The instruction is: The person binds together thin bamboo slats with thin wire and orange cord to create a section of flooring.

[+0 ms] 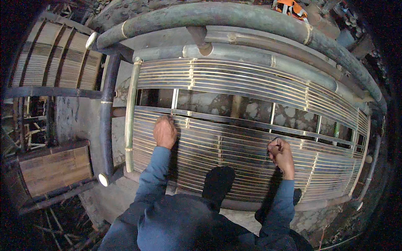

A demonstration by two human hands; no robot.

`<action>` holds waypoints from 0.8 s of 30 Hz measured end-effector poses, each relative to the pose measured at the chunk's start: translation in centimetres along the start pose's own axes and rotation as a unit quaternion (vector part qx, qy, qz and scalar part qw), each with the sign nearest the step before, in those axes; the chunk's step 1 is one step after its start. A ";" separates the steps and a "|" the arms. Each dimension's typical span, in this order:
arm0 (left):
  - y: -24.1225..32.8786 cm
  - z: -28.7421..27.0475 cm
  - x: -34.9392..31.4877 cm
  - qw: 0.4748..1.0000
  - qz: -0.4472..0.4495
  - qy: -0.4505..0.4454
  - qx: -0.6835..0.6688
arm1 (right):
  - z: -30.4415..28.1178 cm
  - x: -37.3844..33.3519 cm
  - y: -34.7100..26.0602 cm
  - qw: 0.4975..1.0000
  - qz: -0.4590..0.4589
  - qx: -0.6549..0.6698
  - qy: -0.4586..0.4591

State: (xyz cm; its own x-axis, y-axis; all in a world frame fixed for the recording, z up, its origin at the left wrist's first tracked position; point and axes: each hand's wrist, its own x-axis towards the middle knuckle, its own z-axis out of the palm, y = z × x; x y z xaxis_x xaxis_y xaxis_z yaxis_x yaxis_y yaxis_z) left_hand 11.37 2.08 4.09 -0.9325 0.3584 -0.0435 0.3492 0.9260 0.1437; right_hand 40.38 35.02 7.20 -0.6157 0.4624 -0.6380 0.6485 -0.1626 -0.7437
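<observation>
Below me lies a bamboo frame with a slatted panel (247,157) of thin, pale-edged bamboo strips. Between its two slatted sections runs an open gap, bridged by narrow light crosspieces (174,99). My left hand (165,133) is closed at the gap's near edge, fingers pinched beside a long loose-looking strip (226,121) where it meets a crosspiece. Farther right, my right hand (282,158) is held over the near slats, its fingers curled together. Something thin and dark may be at its fingertips, too small to name. What the left fingers grip is hidden.
A thick bamboo pole (217,14) curves along the far side. On the left, a dark bamboo post (109,113) joins other frames, with a ribbed panel (54,54) and a woven-looking panel (56,169). An orange item (292,8) lies at the far right.
</observation>
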 end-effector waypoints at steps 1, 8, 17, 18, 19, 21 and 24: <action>0.0 0.0 0.1 1.000 0.006 -0.013 0.021 | -0.2 0.2 0.2 1.000 0.008 0.001 -0.011; -2.0 1.3 4.9 0.905 -0.057 -0.125 -0.402 | -0.2 0.3 1.2 0.997 -0.035 0.073 -0.009; 9.0 0.3 8.7 0.977 0.084 -0.181 -0.074 | -1.2 1.2 2.9 0.992 -0.051 0.113 -0.038; 13.0 -2.2 6.3 0.964 0.133 -0.162 -0.164 | -1.7 1.0 3.1 0.991 -0.034 0.124 -0.034; 13.8 -2.0 4.3 0.952 0.225 -0.075 -0.193 | -1.5 0.8 2.4 0.989 -0.027 0.134 -0.047; 15.3 -0.6 0.7 0.923 0.343 -0.084 -0.152 | -1.5 1.0 2.0 0.986 -0.012 0.155 -0.054; 16.3 1.4 0.2 0.915 0.277 -0.127 -0.264 | -1.2 1.0 2.5 0.979 -0.020 0.192 -0.063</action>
State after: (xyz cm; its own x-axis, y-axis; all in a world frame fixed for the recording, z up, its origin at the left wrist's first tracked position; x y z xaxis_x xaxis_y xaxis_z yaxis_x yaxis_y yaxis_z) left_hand 17.05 17.42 5.06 -0.5517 0.8331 -0.0384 0.6064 0.4324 0.6673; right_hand 41.98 36.14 4.97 -0.7033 0.3669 -0.6089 0.4223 -0.4733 -0.7731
